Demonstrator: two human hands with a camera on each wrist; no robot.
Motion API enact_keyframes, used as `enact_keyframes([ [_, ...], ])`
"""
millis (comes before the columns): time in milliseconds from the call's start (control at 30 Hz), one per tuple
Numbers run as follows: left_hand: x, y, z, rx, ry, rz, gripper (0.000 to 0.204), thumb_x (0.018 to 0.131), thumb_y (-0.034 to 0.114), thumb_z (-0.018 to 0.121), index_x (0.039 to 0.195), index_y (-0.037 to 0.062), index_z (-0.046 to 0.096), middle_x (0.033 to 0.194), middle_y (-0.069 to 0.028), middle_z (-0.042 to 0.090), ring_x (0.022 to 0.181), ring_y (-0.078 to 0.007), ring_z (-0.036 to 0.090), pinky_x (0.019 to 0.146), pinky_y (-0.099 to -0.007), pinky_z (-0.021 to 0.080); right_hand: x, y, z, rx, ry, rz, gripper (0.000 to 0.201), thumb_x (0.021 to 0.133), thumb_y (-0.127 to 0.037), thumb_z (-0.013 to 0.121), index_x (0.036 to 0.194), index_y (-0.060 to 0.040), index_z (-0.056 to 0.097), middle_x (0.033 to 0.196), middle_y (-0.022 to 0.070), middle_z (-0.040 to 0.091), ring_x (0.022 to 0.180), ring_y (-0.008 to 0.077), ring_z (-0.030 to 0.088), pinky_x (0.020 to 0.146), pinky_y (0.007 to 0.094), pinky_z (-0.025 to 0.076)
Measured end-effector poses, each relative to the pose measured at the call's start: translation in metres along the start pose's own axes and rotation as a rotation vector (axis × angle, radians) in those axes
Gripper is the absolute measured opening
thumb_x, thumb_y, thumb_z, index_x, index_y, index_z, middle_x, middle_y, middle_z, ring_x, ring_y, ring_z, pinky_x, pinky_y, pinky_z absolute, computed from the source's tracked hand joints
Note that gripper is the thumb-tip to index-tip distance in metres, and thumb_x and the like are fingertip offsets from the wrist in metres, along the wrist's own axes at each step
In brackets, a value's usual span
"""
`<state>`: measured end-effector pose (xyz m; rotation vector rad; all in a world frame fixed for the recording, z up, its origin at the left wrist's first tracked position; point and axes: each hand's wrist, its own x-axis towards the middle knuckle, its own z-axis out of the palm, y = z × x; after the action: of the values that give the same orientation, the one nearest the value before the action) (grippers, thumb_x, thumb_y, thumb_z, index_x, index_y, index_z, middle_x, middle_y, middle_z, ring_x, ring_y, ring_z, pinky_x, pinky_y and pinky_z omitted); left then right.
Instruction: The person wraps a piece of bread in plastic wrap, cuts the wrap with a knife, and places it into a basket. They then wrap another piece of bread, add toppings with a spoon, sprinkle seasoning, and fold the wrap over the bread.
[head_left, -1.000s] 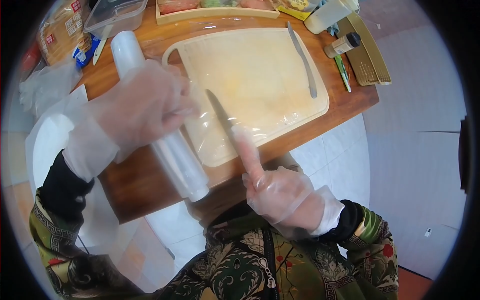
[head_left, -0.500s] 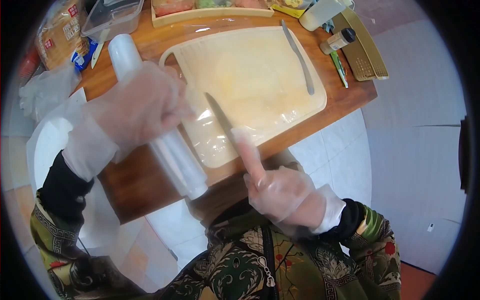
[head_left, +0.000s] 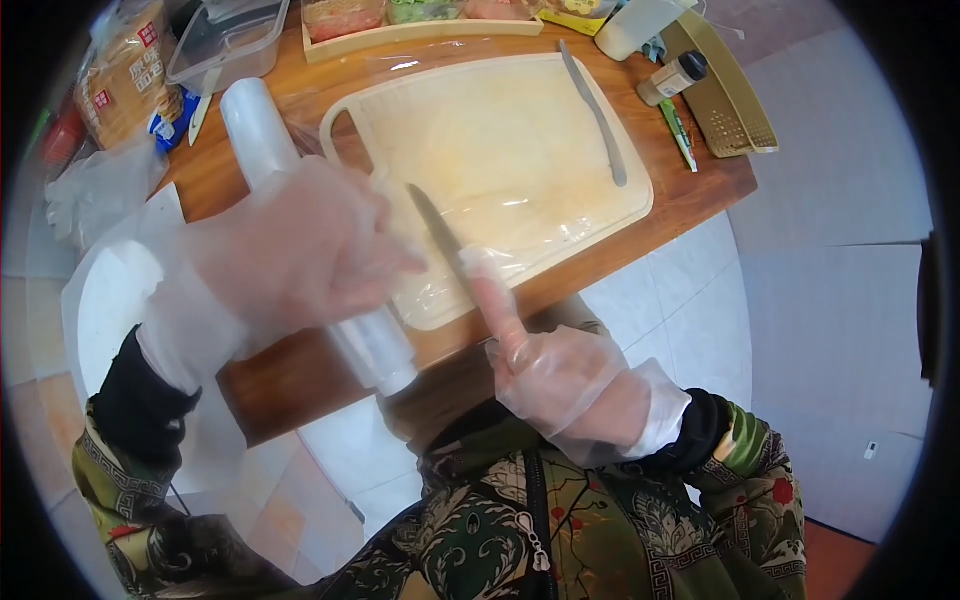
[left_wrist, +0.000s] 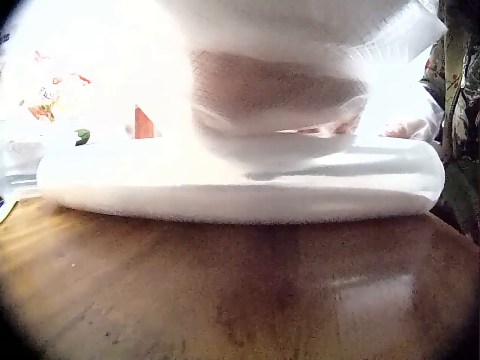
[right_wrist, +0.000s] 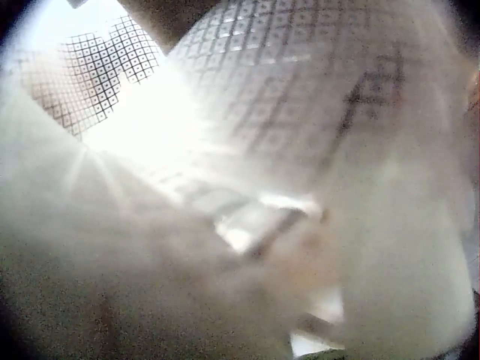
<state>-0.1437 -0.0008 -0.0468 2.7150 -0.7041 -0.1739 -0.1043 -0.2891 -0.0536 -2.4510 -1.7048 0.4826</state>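
Note:
In a clear plastic glove, the left hand (head_left: 295, 245) is over the middle of a roll of clear film (head_left: 262, 130), thumb and fingers pointing toward the board; whether they pinch film is unclear. The left wrist view shows this hand (left_wrist: 277, 90) just above the roll (left_wrist: 300, 196). The gloved right hand (head_left: 575, 390) grips a knife (head_left: 434, 222), index finger stretched along it, blade over the left part of a cream cutting board (head_left: 500, 120). Shiny clear film (head_left: 515, 258) covers the board's near part. Blurred glove plastic (right_wrist: 262, 90) fills the right wrist view.
A second, grey knife (head_left: 600, 120) lies on the board's right side. Behind are a wooden tray (head_left: 430, 34) of food, a plastic box (head_left: 230, 55) and a bread bag (head_left: 130, 80). A shaker (head_left: 672, 80), green packet (head_left: 678, 135) and basket (head_left: 735, 130) stand right.
The left hand has moved slightly right and toward the person, its fingertips now nearer the knife. The right hand and its knife have hardly moved.

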Motion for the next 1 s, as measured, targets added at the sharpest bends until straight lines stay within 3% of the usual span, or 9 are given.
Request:
enact_keyframes([
  [33,0.001,0.001,0.0,-0.002,0.0,0.088,0.027,0.084,0.021,0.07,0.109,0.0134,0.078,0.088,-0.0106,0.067,0.087,-0.0311,0.062,0.079,-0.0421,0.049,0.0,0.0,0.0,0.011,0.003,0.012,0.079,0.092,-0.011,0.054,0.152,0.0181,0.011,0.049,0.0121,0.056,0.041,0.027,0.057,0.04,0.0416,0.045],
  [300,0.005,0.009,0.001,0.108,-0.06,0.035,0.027,0.087,0.028,0.068,0.11,0.0174,0.078,0.087,-0.0078,0.063,0.089,-0.0268,0.061,0.081,-0.0401,0.047,-0.001,-0.004,-0.004,0.016,-0.031,0.04,0.079,0.091,-0.01,0.056,0.152,0.0177,0.013,0.051,0.0132,0.057,0.042,0.028,0.058,0.041,0.0421,0.045],
  [367,0.005,0.008,0.003,0.109,-0.056,0.037,0.027,0.087,0.028,0.067,0.11,0.018,0.078,0.087,-0.0075,0.063,0.089,-0.0263,0.061,0.081,-0.0397,0.046,-0.001,-0.003,0.007,-0.018,0.121,0.077,0.079,0.089,-0.01,0.058,0.157,0.0039,0.02,0.041,0.0094,0.047,0.034,0.0281,0.05,0.038,0.0429,0.043],
  [500,0.006,0.01,0.003,0.113,0.002,0.082,0.025,0.086,0.026,0.066,0.106,0.0184,0.078,0.084,-0.0066,0.061,0.088,-0.0259,0.061,0.078,-0.0407,0.046,0.007,0.002,0.007,0.092,0.163,0.035,0.079,0.09,-0.011,0.059,0.157,0.0033,0.02,0.042,0.0098,0.048,0.034,0.0286,0.05,0.038,0.0432,0.043],
  [567,0.008,0.012,0.001,0.107,-0.03,0.07,0.024,0.086,0.025,0.066,0.105,0.0183,0.079,0.083,-0.0062,0.061,0.088,-0.0256,0.06,0.077,-0.041,0.045,0.011,-0.001,-0.009,0.047,-0.025,0.024,0.079,0.089,-0.008,0.057,0.149,0.0215,0.015,0.054,0.0129,0.059,0.044,0.0275,0.059,0.043,0.042,0.047],
  [667,0.01,0.015,-0.003,0.113,-0.041,0.052,0.022,0.085,0.025,0.066,0.102,0.0181,0.079,0.08,-0.0057,0.06,0.086,-0.0254,0.061,0.076,-0.0407,0.045,0.008,-0.002,-0.011,-0.036,-0.14,0.084,0.081,0.089,-0.008,0.057,0.149,0.0212,0.012,0.054,0.0129,0.059,0.044,0.0267,0.059,0.043,0.0408,0.047],
  [800,0.01,0.012,0.0,0.102,-0.062,0.039,0.021,0.084,0.023,0.068,0.101,0.0193,0.079,0.081,-0.0053,0.06,0.085,-0.025,0.061,0.074,-0.0402,0.045,-0.006,0.0,-0.004,0.154,-0.039,0.036,0.083,0.088,-0.006,0.057,0.15,0.0212,0.009,0.054,0.013,0.06,0.046,0.0261,0.061,0.044,0.0401,0.048],
  [900,0.009,0.013,0.001,0.087,-0.01,0.058,0.021,0.083,0.023,0.069,0.101,0.0207,0.079,0.08,-0.005,0.059,0.084,-0.0251,0.06,0.073,-0.0404,0.045,0.005,0.004,-0.012,0.131,-0.205,0.05,0.084,0.087,-0.005,0.057,0.149,0.0215,0.008,0.056,0.0136,0.061,0.049,0.0259,0.063,0.046,0.0411,0.049],
  [1000,0.011,0.015,-0.001,0.099,-0.014,0.053,0.021,0.083,0.022,0.07,0.102,0.022,0.079,0.08,-0.0047,0.058,0.083,-0.0253,0.06,0.072,-0.0406,0.045,0.007,0.013,-0.007,-0.168,-0.179,-0.155,0.085,0.087,-0.006,0.057,0.15,0.0214,0.008,0.058,0.0139,0.062,0.05,0.0257,0.064,0.046,0.0406,0.049],
])
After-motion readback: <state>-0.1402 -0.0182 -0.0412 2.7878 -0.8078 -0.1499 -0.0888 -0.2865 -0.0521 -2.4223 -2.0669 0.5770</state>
